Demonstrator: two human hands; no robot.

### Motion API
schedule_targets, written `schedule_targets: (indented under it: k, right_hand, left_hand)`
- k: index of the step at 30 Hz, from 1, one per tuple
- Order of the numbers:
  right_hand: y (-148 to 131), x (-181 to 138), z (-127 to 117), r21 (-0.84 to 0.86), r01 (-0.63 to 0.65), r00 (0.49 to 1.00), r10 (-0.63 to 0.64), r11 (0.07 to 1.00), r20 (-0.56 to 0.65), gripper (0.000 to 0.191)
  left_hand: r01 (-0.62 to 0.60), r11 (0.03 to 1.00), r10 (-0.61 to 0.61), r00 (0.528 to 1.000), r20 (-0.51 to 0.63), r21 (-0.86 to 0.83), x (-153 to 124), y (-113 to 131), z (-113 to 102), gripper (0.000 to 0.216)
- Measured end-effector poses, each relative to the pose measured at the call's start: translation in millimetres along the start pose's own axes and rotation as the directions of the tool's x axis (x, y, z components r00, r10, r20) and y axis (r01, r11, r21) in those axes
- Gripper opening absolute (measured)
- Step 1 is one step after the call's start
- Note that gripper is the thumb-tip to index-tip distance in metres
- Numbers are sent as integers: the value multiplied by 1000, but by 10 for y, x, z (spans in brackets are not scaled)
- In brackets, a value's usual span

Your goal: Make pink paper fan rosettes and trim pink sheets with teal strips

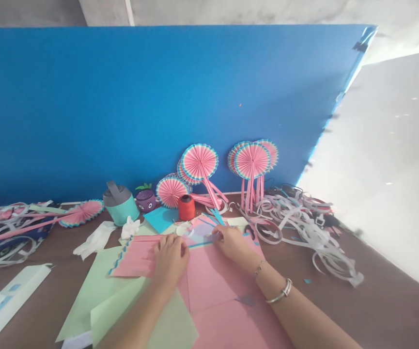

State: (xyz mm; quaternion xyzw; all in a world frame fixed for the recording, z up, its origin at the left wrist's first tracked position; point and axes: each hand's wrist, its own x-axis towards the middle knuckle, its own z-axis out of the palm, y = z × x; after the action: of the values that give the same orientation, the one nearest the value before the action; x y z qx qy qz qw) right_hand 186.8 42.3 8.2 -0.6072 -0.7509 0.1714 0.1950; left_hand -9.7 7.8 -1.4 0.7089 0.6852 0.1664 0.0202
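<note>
My left hand (170,258) presses down on a pleated pink paper sheet (136,257) with a blue zigzag edge, fingers curled and pinching its folds. My right hand (232,241) pinches the same sheet's far edge a little to the right, fingers closed on the fold. A bracelet and a bangle sit on my right wrist. Under the pleated sheet lie flat pink paper (224,291) and pale green paper sheets (96,295).
Finished pink paper fans (199,162) with long handles lean on a blue board (122,106) at the back; another fan (82,213) lies at left. A red thread spool (186,207), a teal tape dispenser (121,202), a purple toy (146,198), white strip scraps (303,228) lie around.
</note>
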Motion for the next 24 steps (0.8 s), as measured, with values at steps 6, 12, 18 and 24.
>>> schedule_targets:
  k: [6, 12, 18, 24]
  right_hand:
    - [50, 0, -64, 46, -41, 999, 40, 998, 18, 28]
    - [224, 66, -5, 87, -85, 996, 84, 993, 19, 30]
    - [324, 121, 12, 66, -96, 995, 95, 993, 19, 25]
    - [357, 125, -57, 37, -119, 993, 118, 992, 24, 25]
  left_hand:
    - [2, 1000, -2, 1000, 14, 4, -12, 3, -19, 13]
    - [10, 1000, -9, 1000, 25, -6, -3, 3, -22, 12]
    - [0, 1000, 0, 1000, 11, -4, -4, -4, -14, 12]
    - [1, 1000, -1, 1000, 11, -2, -5, -16, 2, 12]
